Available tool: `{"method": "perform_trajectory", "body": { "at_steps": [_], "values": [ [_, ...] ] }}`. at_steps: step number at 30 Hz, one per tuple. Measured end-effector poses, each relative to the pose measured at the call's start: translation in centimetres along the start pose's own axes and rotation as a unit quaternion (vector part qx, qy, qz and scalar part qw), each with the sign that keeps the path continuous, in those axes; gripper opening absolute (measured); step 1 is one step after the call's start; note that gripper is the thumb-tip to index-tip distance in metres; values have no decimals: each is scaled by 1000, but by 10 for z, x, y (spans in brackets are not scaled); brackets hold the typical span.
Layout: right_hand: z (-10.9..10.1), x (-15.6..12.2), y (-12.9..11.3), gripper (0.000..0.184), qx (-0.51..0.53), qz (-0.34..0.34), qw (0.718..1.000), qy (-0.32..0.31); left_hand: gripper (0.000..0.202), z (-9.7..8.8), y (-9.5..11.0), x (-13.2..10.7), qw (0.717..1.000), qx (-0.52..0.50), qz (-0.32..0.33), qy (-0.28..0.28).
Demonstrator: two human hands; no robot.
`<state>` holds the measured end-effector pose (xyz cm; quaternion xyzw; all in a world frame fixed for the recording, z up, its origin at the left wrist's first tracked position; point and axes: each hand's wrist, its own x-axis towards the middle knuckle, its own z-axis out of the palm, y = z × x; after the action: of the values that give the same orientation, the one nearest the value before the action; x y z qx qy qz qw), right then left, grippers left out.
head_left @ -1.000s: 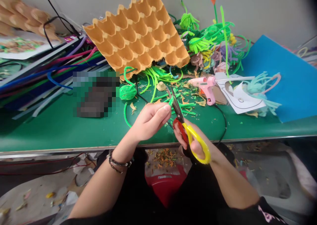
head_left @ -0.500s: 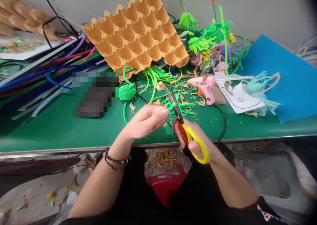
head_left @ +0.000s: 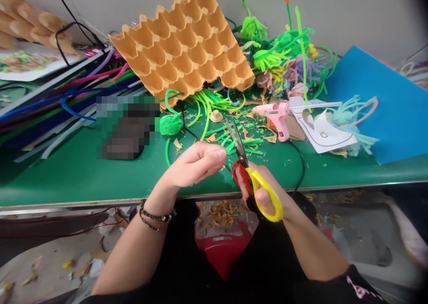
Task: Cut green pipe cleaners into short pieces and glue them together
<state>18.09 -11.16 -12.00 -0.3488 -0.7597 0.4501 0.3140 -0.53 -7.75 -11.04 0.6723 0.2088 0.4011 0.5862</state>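
Here, over green table (head_left: 67, 174) by grey wall (head_left: 351, 14), left grip (head_left: 202, 162) pinches strand (head_left: 230, 148), right grip (head_left: 270, 179), scissors (head_left: 241, 157).

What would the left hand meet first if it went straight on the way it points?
Probably the scissors, whose parted blades stand just ahead of the left hand, though depth is unclear.
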Motion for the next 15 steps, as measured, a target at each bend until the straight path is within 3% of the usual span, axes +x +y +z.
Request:
{"method": "perform_trajectory", "body": {
  "at_steps": [15],
  "values": [
    [5,-3,-7,56,-67,14,993,100,47,-4,2,1,996,91,0,14]
  ]
}}
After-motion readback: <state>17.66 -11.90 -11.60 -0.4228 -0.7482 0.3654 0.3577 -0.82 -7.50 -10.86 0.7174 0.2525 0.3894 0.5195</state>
